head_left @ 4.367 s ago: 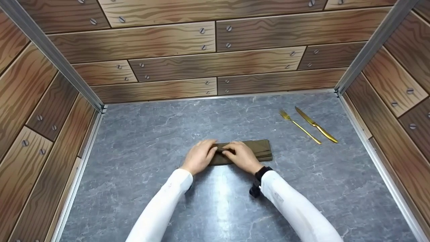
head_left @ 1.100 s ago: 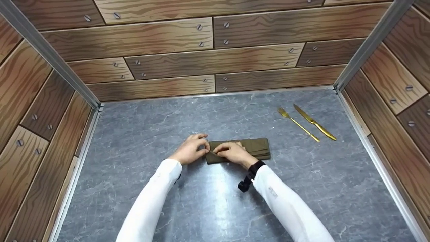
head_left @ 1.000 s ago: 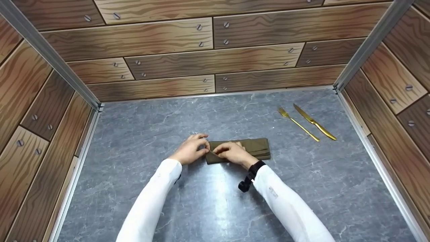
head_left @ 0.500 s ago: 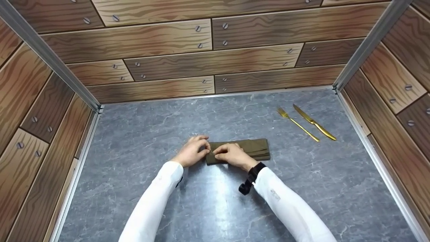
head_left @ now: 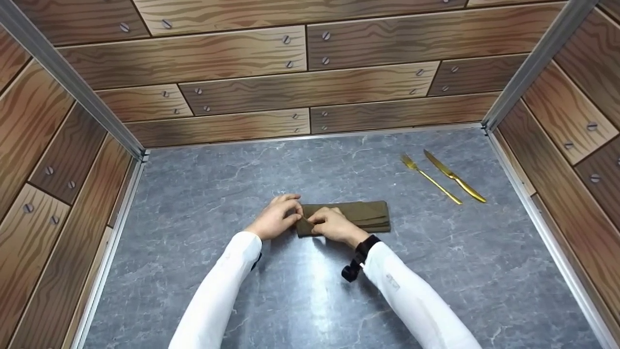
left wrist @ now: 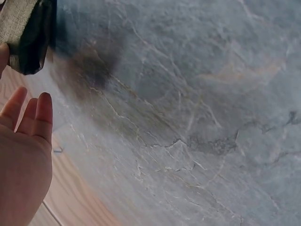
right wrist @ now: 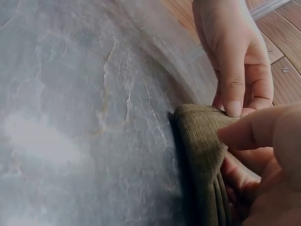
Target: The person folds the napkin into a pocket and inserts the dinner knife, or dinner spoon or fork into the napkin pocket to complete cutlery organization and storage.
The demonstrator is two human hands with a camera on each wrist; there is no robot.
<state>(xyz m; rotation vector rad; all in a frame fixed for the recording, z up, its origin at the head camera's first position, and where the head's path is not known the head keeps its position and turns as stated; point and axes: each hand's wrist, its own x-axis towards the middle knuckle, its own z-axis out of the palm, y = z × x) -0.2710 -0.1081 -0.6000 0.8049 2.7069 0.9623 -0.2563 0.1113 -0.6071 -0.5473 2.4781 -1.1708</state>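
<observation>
A folded olive-brown cloth point(head_left: 370, 211) lies flat on the grey surface, its layers showing at the right end. At its left end my left hand point(head_left: 275, 218) pinches the edge between thumb and fingers. My right hand point(head_left: 336, 225) comes from the right over the cloth and pinches a raised fold near that end. In the right wrist view, the right thumb lies on the cloth point(right wrist: 202, 136) with fingers tucked under the fold, and the left thumb presses its corner. The left wrist view shows three outer fingers of the left hand point(left wrist: 23, 160) extended below the cloth point(left wrist: 21, 28).
A gold fork point(head_left: 431, 180) and a gold knife point(head_left: 455, 177) lie side by side at the back right. Wood-patterned walls point(head_left: 242, 97) enclose the marbled grey surface point(head_left: 203, 184) at the back and both sides. A black strap point(head_left: 366, 248) circles the right wrist.
Since the earliest frame, my left hand has shifted left to the cloth's end, and the right hand has moved slightly left. In the last second both hands stay nearly in place, right fingers shifting slightly.
</observation>
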